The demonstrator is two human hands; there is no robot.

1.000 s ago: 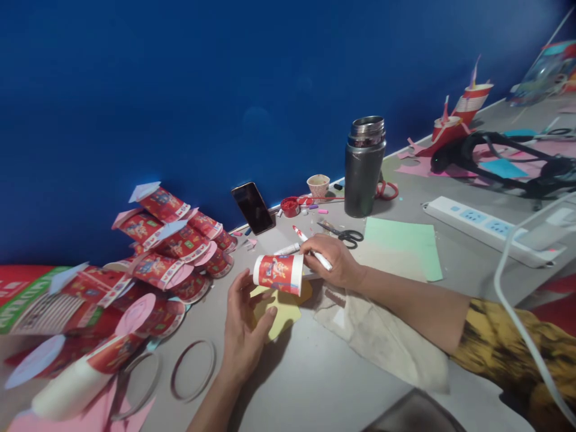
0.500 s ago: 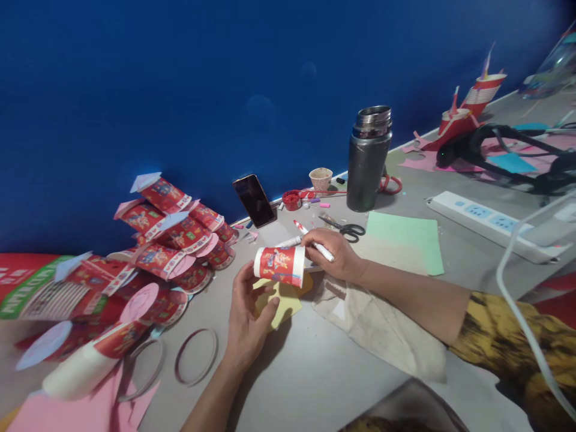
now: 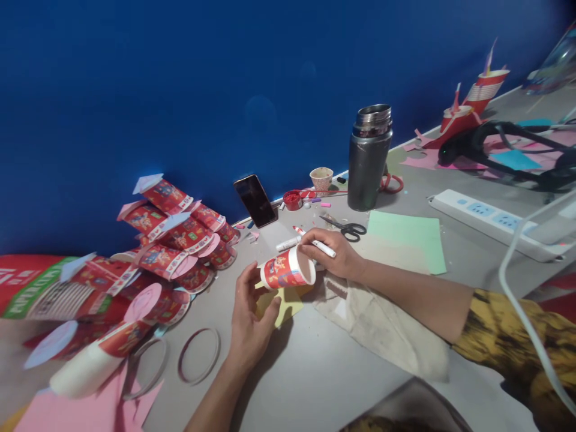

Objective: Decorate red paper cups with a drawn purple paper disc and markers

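Note:
A red printed paper cup lies tilted on its side in the air, its white open rim facing right. My left hand cradles the cup's base end; its fingers curl by the base and the thumb stands apart below. With my right hand I hold a white marker with a red tip, pointing up and left. The right fingertips also touch the cup's rim. Just behind the cup, another white marker rests on the table. Yellow paper lies underneath.
Stacked red paper cups with paper discs stand left, near tape rings and pink paper. Behind are a phone, scissors and a dark flask. Green paper, a cloth and a power strip lie right.
The cup has turned so that its open rim shows more toward me, and its rim end has shifted slightly right. Both hands have barely moved.

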